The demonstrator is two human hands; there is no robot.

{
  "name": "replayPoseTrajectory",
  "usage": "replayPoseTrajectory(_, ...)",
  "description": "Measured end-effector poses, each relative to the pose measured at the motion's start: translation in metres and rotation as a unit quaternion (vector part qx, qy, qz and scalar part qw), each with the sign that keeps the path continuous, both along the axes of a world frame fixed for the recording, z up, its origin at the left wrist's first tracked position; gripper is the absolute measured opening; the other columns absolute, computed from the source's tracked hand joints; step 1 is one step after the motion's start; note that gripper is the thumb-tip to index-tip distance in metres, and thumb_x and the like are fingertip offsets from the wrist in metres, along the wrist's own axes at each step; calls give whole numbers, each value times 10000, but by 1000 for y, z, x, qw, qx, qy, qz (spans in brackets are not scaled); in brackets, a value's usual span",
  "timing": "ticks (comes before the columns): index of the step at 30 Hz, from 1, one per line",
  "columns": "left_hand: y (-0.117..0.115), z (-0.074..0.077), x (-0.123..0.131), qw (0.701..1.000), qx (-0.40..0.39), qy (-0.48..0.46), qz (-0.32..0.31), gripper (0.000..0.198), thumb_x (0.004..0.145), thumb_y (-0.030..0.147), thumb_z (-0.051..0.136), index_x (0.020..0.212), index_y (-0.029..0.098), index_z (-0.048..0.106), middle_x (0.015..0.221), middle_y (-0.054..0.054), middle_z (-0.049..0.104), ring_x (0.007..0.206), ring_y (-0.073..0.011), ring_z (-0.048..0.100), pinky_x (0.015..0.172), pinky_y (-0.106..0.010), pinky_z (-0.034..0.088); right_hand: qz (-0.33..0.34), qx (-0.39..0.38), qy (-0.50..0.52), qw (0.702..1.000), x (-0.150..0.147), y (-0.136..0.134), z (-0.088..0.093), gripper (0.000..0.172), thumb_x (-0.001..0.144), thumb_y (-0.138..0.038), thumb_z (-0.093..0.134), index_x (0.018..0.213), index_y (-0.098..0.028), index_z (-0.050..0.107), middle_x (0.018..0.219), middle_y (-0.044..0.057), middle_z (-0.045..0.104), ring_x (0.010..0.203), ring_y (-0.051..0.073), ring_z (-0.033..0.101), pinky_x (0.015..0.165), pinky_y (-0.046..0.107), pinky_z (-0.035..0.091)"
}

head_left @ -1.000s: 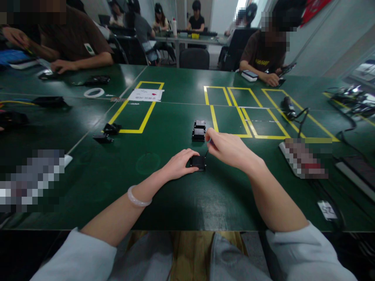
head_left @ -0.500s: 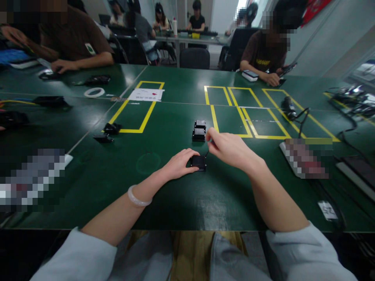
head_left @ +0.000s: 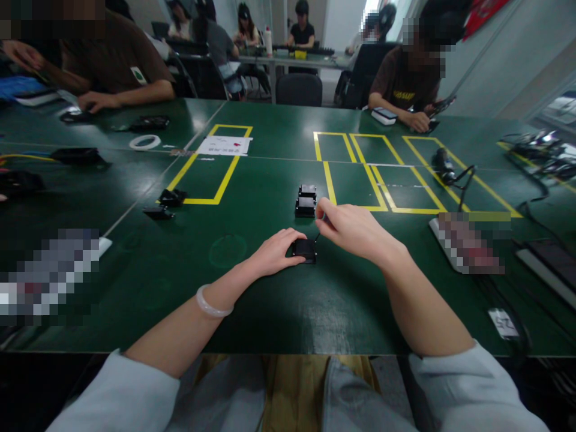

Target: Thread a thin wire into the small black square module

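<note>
My left hand (head_left: 279, 251) has its thumb and fingers closed on the left side of a small black block-shaped part (head_left: 305, 248), which lies on the green table and shows tiny shiny dots at its edges. My right hand (head_left: 344, 225) is closed in a pinch at the part's upper right. From its fingertips a thin dark rod (head_left: 317, 237) points down to the part's far right corner; most of the rod is hidden by the fingers. Just beyond stand two similar black parts (head_left: 306, 204) with pale grey tops, one behind the other.
Yellow tape outlines (head_left: 219, 191) mark the green table (head_left: 270, 312). At the left lie black pieces (head_left: 158, 212) and a roll of white tape (head_left: 144, 142). A cabled black device (head_left: 444, 166) and a pale-edged box (head_left: 465, 245) are at the right. Two co-workers sit across the table.
</note>
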State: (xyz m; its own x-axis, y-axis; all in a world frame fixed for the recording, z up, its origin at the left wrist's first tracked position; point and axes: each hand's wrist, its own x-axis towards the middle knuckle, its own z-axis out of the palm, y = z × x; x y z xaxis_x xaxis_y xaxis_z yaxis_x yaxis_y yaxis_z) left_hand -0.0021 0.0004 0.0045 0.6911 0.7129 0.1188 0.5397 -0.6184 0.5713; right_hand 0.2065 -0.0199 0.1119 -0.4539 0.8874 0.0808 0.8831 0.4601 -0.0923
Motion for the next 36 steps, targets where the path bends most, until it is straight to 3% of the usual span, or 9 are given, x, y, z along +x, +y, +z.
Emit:
replayPoseTrajectory(3, 0, 1, 1, 1000, -1, 3, 1, 353, 848, 372, 635, 1153, 218, 547, 1133, -73, 594, 1058, -252, 552, 896, -378, 457, -14, -3, -28, 1000, -1, 1, 1, 272, 972, -376, 334, 1047, -196, 524, 823, 61, 683, 685, 168, 595, 554, 265, 223)
replayPoseTrajectory(11, 0, 0, 1, 1000, 6, -2, -1, 354, 851, 370, 641, 1153, 214, 541, 1128, -69, 593, 1055, -244, 553, 903, -376, 452, -4, -2, -9, 1000, 0, 0, 1, 233, 947, -263, 343, 1096, -191, 506, 849, 53, 688, 690, 159, 593, 578, 259, 258)
replayPoseTrajectory(17, 0, 0, 1, 1000, 3, -2, -3, 340, 849, 369, 636, 1140, 218, 548, 1130, -73, 594, 1054, -250, 552, 902, -383, 452, -17, 0, -36, 999, 0, 2, 1, 269, 975, -363, 331, 1049, -196, 529, 827, 63, 688, 682, 170, 595, 561, 263, 230)
replayPoseTrajectory(25, 0, 1, 1, 1000, -5, -8, 1, 347, 845, 372, 633, 1148, 223, 550, 1130, -71, 597, 1057, -254, 553, 908, -392, 452, 2, 7, -7, 1000, 1, 0, -1, 226, 939, -251, 340, 1080, -196, 508, 850, 45, 687, 677, 154, 591, 556, 259, 237)
replayPoseTrajectory(31, 0, 1, 1, 1000, -7, -5, -2, 344, 848, 378, 626, 1144, 220, 550, 1137, -71, 596, 1063, -254, 554, 916, -394, 453, -10, 17, -42, 999, 1, 2, -2, 258, 970, -353, 331, 1012, -195, 530, 807, 62, 684, 689, 181, 613, 544, 268, 214)
replayPoseTrajectory(36, -1, 2, 1, 1000, -3, -1, -2, 338, 846, 361, 634, 1140, 218, 549, 1137, -72, 596, 1067, -253, 553, 920, -395, 452, 7, 10, -25, 1000, 0, 0, 0, 235, 951, -259, 335, 1101, -191, 502, 843, 51, 691, 688, 164, 614, 552, 264, 237)
